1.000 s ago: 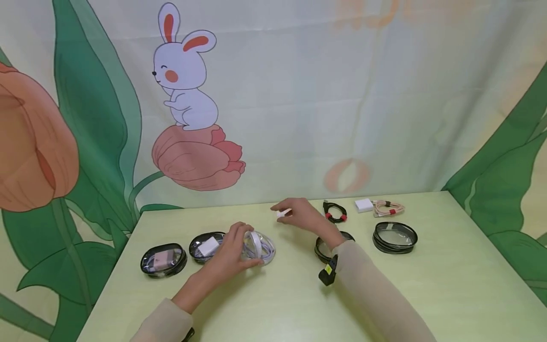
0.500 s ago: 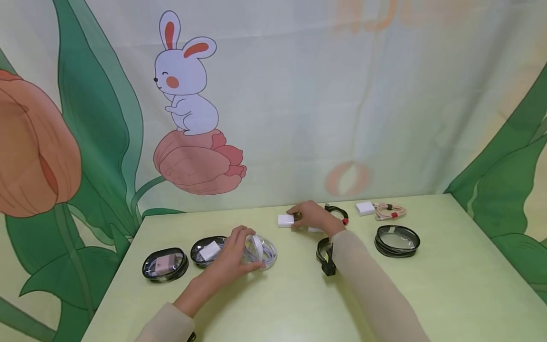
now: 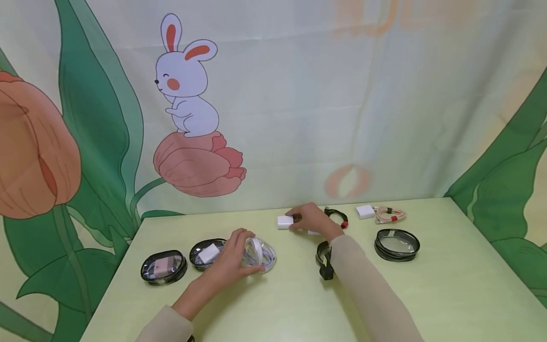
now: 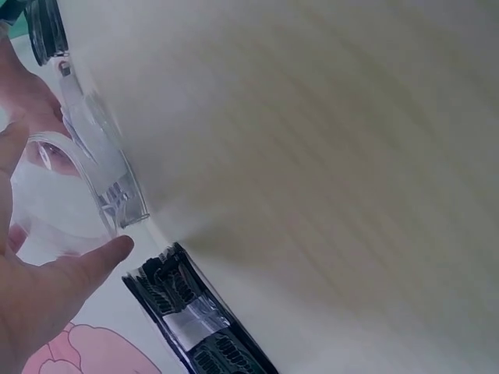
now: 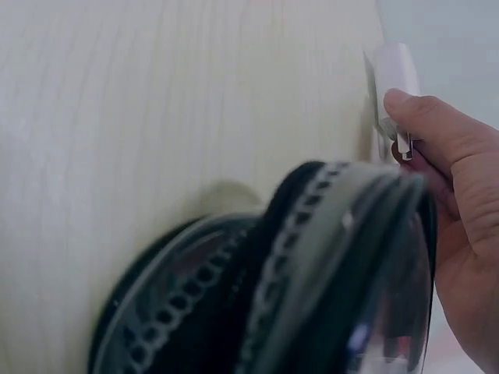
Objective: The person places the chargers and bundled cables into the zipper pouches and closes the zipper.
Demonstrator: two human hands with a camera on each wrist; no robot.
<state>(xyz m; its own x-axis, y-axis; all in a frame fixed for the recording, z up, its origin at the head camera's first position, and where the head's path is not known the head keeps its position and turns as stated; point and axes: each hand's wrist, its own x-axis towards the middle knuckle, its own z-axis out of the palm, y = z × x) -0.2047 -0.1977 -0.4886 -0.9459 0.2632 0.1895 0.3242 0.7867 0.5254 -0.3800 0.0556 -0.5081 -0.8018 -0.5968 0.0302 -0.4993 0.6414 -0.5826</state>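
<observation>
White adapter: this white adapter (image 3: pixel 285 222) is just above the centre of the frame's lower half, near the far edge of the table (image 3: pixel 290 308); it appears to rest on the surface.
Right hand: the right hand (image 3: pixel 314 219) holds a narrow pinch on the adapter's right end; the right wrist view shows the thumb across it, with metal prongs near the fingers.
Change: a second ago only a small part of the white piece showed between the fingertips; now its broad face shows and the hand sits farther right. I judge the adapter is being set down, with the grip not yet released.
Left hand: lower centre-left, the left hand (image 3: pixel 231 256) grips a clear round case (image 3: pixel 258 249), much as a second ago, so the case seems to be kept steady. A white cable (image 3: pixel 269 256) lies coiled at it, seemingly inside.
Black-rimmed cases: two lie lower left, the pink adapter case (image 3: pixel 164 267) and the white adapter case (image 3: pixel 208 251); a round black-rimmed case (image 3: pixel 397 244) is lower right.
Cables: centre-right, a black cable (image 3: pixel 342 216) lies beyond the right hand; a pink cable (image 3: pixel 390 215) lies farther right beside another white adapter (image 3: pixel 365 212).
</observation>
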